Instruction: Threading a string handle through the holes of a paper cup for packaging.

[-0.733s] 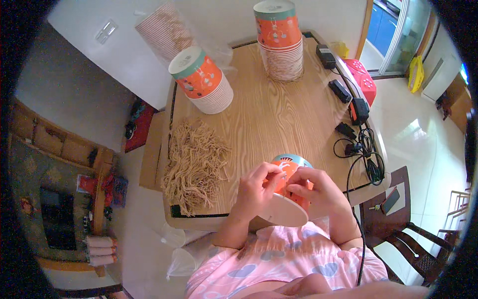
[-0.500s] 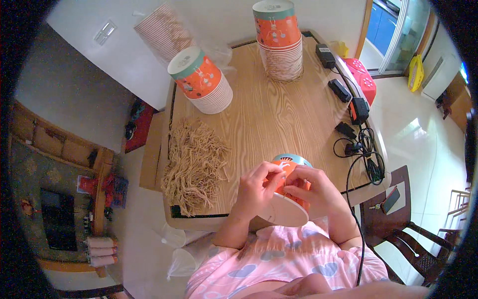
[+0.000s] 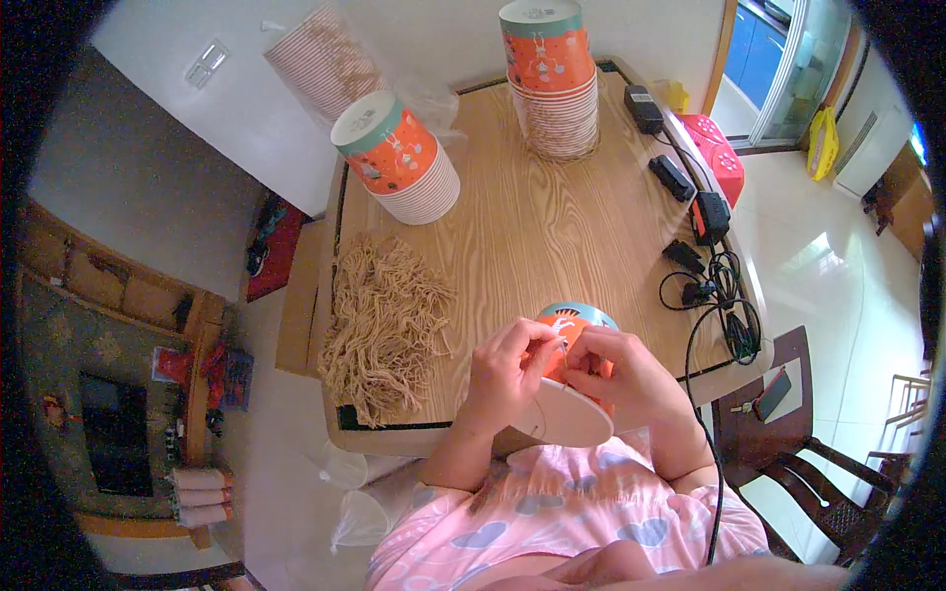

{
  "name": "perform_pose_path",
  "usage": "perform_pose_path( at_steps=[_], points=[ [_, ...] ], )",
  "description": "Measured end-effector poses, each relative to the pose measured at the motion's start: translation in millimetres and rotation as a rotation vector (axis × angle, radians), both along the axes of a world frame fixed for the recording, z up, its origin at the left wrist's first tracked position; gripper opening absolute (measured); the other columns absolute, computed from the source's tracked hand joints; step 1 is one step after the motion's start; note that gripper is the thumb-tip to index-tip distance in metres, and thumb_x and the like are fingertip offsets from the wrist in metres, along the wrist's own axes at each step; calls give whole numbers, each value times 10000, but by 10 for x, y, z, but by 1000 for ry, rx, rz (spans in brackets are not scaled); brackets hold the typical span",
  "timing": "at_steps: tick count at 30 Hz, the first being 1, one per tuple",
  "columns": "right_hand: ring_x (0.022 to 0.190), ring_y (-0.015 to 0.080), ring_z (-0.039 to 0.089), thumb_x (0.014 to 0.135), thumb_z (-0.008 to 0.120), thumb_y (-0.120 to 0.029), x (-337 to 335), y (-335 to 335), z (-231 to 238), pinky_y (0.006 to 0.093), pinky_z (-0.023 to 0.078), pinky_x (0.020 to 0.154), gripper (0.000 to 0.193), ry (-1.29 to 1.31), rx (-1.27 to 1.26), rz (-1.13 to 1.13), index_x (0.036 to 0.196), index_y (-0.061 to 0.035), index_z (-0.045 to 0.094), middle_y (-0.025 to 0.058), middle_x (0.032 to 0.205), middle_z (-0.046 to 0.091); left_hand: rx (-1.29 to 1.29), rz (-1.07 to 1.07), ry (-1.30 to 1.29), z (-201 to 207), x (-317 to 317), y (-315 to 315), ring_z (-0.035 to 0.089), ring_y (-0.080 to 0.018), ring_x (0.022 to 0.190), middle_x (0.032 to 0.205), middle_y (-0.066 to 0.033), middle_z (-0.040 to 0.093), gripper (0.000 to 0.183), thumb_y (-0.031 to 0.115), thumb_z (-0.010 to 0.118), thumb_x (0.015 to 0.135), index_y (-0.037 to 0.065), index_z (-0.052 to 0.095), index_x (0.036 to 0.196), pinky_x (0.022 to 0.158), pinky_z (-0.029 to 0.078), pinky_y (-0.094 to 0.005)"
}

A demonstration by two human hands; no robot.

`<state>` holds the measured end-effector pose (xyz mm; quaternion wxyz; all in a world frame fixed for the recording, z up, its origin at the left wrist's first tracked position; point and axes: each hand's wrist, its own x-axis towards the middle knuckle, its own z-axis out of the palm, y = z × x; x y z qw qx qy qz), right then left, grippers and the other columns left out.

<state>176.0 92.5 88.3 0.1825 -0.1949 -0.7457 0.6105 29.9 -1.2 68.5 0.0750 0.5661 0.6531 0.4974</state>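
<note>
Orange and teal, that's the paper cup (image 3: 572,416) we're watching, tipped over at the near edge of the wood-grained table (image 3: 498,227), just above the pink patterned clothing (image 3: 552,507). Its broad, pale mouth slants toward us, an oval with a clean rim, while the teal band lies at the far end. Between them we catch the orange wall with white and dark printed figures, partly covered by fingers.

And here's the left hand (image 3: 507,372): thumb and fingertips pinched together on a thin strand at the cup's side. The right hand (image 3: 636,374) sits opposite, fingers bent against the orange wall; we cannot tell whether they grip anything.

Over to the left we see a heap of tan cords (image 3: 386,330), loose and tangled. Beyond it, a leaning stack of matching cups (image 3: 394,158) shows the same colours.
</note>
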Motion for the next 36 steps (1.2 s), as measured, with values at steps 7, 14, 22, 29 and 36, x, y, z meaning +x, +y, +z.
perform_pose_path(
  at_steps=[7, 14, 22, 29, 36],
  points=[
    [632, 103, 511, 713, 655, -31, 24, -3, -19, 246, 423, 546, 121, 7, 45, 15, 771, -2, 552, 27, 700, 551, 6, 11, 42, -32, 1, -1, 581, -234, 622, 748, -91, 582, 118, 99, 636, 806, 52, 537, 851, 523, 459, -324],
    [643, 98, 535, 729, 651, -43, 35, -20, -76, 246, 440, 559, 103, -6, 16, 15, 779, -9, 567, 21, 703, 565, -3, 13, 58, -9, 6, -8, 588, -237, 626, 740, -93, 584, 104, 98, 624, 816, 49, 540, 853, 529, 467, -329],
    [754, 145, 570, 749, 661, -91, 54, -99, -203, 280, 452, 678, 110, -54, 61, 83, 815, -23, 604, 46, 775, 596, 19, 145, -219, -22, -153, 7, 587, -131, 590, 691, -65, 592, 72, 58, 617, 826, 21, 556, 840, 529, 454, -262],
    [1024, 148, 493, 774, 657, -113, -40, 194, -550, 319, 400, 836, 337, 49, 291, -318, 1088, -89, 539, 21, 1115, 528, 137, -14, -708, -207, -241, 63, 542, -90, 582, 694, -26, 584, 77, 78, 612, 838, 56, 539, 841, 550, 455, -223],
    [961, 108, 527, 886, 551, -144, -201, 430, -818, 240, 416, 832, 334, 196, -391, -144, 1191, -28, 482, 59, 1026, 575, 306, 23, -785, -95, -288, 81, 554, -116, 574, 694, -52, 589, 66, 70, 598, 841, 47, 536, 843, 563, 472, -247]
  ],
)
